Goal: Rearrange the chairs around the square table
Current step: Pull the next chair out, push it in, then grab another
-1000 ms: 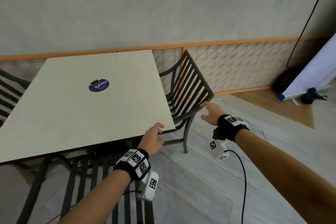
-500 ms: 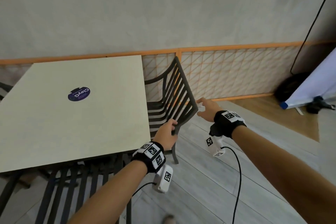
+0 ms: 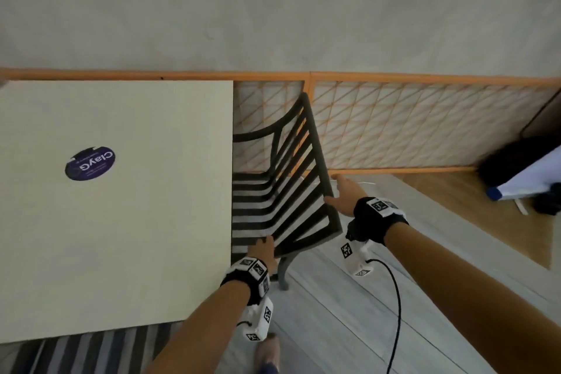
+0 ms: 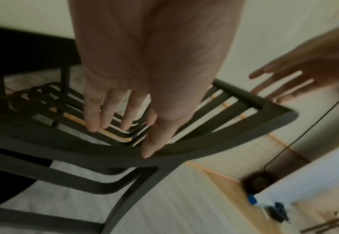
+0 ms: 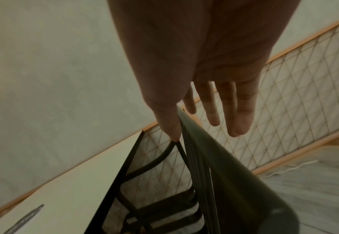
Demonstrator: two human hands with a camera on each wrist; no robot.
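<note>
A dark slatted chair (image 3: 318, 161) stands at the right side of the cream square table (image 3: 121, 222), its seat partly under the table edge. My left hand (image 3: 262, 249) rests on the chair's near armrest. In the left wrist view its fingers (image 4: 92, 117) lie straight over the seat slats and the thumb touches the armrest rail (image 4: 64, 142). My right hand (image 3: 343, 196) is at the top rail of the backrest (image 5: 234, 182). There its fingers (image 5: 212, 114) are straight, with the thumb against the rail's inner side. Neither hand curls round the chair.
A second slatted chair (image 3: 76, 349) shows under the table's near edge. An orange lattice fence (image 3: 394, 124) runs along the wall behind. A white roll and black items (image 3: 531, 179) lie at the far right. A black cable (image 3: 394, 297) hangs from my right wrist.
My left hand left the table corner, took the chair's near corner, and now lies flat on the armrest. The right hand stays at the backrest. The view has swung right and down.
</note>
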